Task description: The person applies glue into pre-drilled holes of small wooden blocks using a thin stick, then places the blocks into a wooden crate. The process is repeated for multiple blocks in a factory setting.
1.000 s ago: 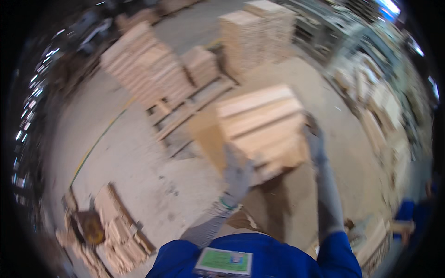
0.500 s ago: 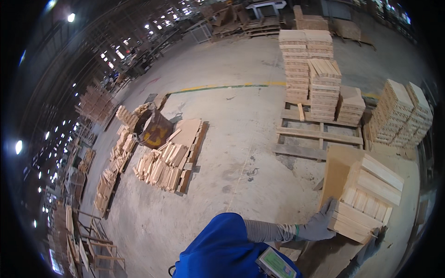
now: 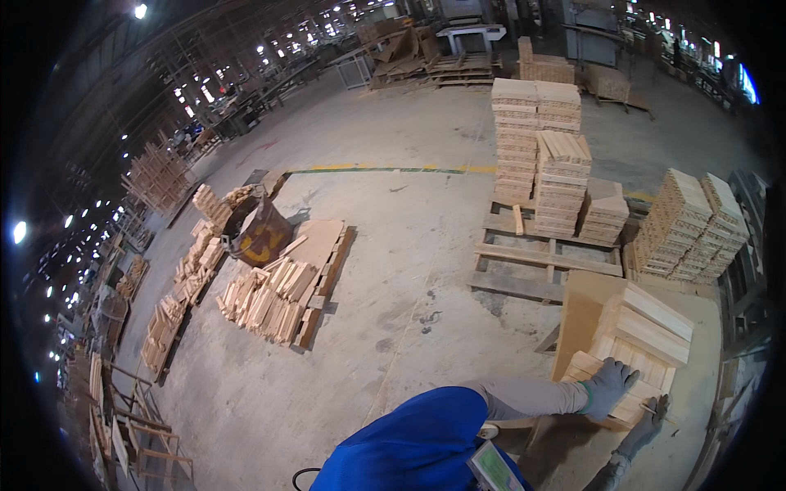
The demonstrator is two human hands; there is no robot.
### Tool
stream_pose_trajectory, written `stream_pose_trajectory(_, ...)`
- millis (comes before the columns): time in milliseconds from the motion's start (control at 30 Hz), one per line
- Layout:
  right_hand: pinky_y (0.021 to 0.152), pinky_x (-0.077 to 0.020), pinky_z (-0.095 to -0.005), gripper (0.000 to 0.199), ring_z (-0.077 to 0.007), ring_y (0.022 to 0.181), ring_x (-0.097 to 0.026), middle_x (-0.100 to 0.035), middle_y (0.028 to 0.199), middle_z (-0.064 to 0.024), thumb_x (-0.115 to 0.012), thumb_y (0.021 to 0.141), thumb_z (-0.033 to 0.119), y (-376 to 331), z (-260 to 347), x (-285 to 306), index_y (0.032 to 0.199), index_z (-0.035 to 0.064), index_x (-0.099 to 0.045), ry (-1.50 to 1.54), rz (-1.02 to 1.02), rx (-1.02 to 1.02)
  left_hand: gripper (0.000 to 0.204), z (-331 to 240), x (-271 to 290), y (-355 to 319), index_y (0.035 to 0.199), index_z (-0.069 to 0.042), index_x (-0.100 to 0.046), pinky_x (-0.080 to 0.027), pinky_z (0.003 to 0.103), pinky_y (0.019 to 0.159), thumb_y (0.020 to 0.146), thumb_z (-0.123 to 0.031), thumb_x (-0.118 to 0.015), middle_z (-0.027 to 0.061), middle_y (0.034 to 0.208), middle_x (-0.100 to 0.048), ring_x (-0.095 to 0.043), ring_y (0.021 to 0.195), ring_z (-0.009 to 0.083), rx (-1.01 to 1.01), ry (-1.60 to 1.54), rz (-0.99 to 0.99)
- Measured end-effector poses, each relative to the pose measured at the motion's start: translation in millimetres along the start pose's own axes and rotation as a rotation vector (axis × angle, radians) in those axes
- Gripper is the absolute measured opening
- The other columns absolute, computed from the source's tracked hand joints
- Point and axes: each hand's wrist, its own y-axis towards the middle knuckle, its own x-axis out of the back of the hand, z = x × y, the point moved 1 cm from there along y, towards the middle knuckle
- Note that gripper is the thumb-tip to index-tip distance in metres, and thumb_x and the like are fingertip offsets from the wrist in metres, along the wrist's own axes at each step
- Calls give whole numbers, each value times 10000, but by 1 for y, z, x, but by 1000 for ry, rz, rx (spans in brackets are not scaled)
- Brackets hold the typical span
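Observation:
Short pale wooden boards (image 3: 652, 335) lie in rows on a brown sheet (image 3: 583, 315) at the lower right. My left hand (image 3: 610, 385), in a grey glove, rests over the near row, fingers stretched across the boards. Beside the near right end of that row is my right hand (image 3: 645, 427), also gloved, its fingers bent close to the board ends. A thin pale stick (image 3: 672, 421) pokes out across the right hand's fingers and appears held there. The right palm is hidden.
Tall stacks of boards (image 3: 516, 143) stand on a pallet (image 3: 524, 282) ahead; more stacks (image 3: 675, 225) are at right. On the left, loose wood strips (image 3: 266, 303) lie on a pallet near a rusty drum (image 3: 260, 233). A wooden rack (image 3: 155, 442) stands at lower left.
My left hand has moved from the left end of the near row onto its top. My right hand has shifted slightly up along the right end. The view has tilted a little.

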Motion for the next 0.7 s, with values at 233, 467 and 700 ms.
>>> stream_pose_trajectory(233, 923, -450, -299, 376, -169, 1080, -539, -563, 1239, -131, -570, 901, 59, 1, -6, 16, 1251, -69, -523, 87, -11, 87, 999, -11, 9, 8, 1390, 89, -285, -372, 364, 736, 581, -339, -686, 180, 1045, -525, -512, 936, 270, -97, -55, -14)
stream_pose_trajectory(467, 1019, -379, -341, 459, -225, 1190, -495, -525, 1298, -143, -558, 926, 169, -81, 161, 44, 1314, -53, -451, 147, -48, 144, 1061, -31, 50, -31, 1410, 107, -200, -415, 400, 784, 572, -302, -707, 239, 1094, -513, -525, 976, 332, -154, -321, -31)
stream_pose_trajectory(700, 1084, -307, -384, 550, -279, 1281, -425, -441, 1379, -182, -538, 917, 207, -140, 216, 57, 1377, -37, -360, 134, -114, 333, 1132, -55, 31, -58, 1455, 43, -71, -328, 457, 1057, 593, -231, -752, 337, 1401, -282, -354, 1287, 449, -483, -816, -42)
